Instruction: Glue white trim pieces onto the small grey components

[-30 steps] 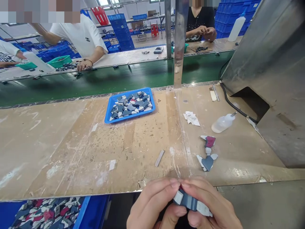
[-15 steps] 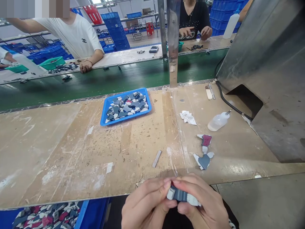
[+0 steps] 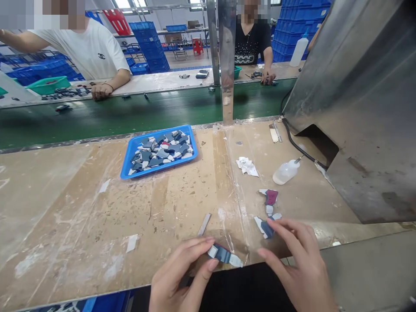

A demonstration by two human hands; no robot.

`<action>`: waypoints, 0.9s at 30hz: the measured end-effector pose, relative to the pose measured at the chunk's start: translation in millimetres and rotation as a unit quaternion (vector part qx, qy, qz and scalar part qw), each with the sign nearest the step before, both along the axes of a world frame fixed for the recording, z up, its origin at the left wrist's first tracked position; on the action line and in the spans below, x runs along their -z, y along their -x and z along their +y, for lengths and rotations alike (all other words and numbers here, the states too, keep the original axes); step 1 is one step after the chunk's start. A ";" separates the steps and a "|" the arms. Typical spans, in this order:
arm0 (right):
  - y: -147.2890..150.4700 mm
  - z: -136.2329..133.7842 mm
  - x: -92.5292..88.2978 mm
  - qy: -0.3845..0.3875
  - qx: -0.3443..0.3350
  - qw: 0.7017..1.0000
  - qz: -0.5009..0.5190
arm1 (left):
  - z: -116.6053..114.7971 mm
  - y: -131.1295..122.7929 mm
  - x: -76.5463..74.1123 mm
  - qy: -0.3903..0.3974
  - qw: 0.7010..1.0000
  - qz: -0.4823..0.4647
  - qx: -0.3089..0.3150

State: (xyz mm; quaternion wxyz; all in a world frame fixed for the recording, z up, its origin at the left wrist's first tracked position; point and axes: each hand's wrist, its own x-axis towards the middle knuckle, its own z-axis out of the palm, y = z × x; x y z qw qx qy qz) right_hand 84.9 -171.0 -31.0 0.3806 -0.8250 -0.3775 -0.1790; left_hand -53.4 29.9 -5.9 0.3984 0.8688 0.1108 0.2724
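My left hand (image 3: 177, 277) pinches a small blue and white piece (image 3: 225, 255) between thumb and forefinger, just above the near edge of the worn wooden bench (image 3: 81, 216). My right hand (image 3: 300, 264) is spread with fingers apart, its fingertips on a blue and white piece (image 3: 265, 227) lying on the bench. Just beyond that lies a dark red and white piece (image 3: 269, 197).
A blue tray (image 3: 127, 167) of several similar pieces sits mid-bench. A squeeze bottle (image 3: 286, 172) lies on its side near a crumpled white scrap (image 3: 247, 166) and a metal housing (image 3: 364, 99). A green conveyor (image 3: 130, 112) runs behind; other people work across it.
Both hands held the blue and white piece together; now my right hand has let go and moved right onto the piece on the bench. My left hand keeps the piece.
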 end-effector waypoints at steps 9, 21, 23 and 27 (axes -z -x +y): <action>-17.2 -7.7 8.3 0.070 -0.021 0.995 0.071 | -4.9 -7.9 19.2 0.024 1.000 0.006 -0.015; -2.6 3.8 -2.1 -0.062 -0.049 0.984 0.161 | -4.8 -11.1 19.7 -0.009 1.000 -0.009 0.007; -0.4 4.2 -2.6 -0.053 -0.049 0.983 0.167 | -5.4 -11.7 19.3 -0.009 1.000 -0.005 0.007; 1.7 4.9 -6.5 -0.062 -0.040 0.983 0.169 | -5.9 -12.3 19.5 -0.018 1.000 -0.007 0.011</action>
